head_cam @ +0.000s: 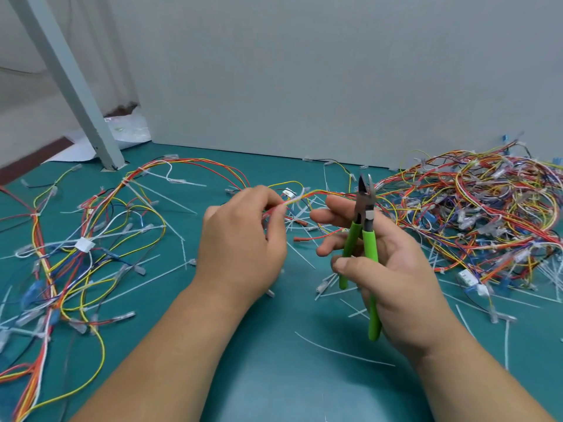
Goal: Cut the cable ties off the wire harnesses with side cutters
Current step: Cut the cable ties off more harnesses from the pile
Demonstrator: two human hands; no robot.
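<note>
Your left hand (240,239) pinches a wire harness (300,197) strand above the tabletop (274,360), your right hand (387,266) grips the green side cutters (362,239) upright, jaws slightly apart, just beside it.

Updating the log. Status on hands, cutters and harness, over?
Left hand pinches harness bundle. Right hand holds side cutters upright, nothing in the blades. Cut ties litter mat, tangled pile at right.
</note>
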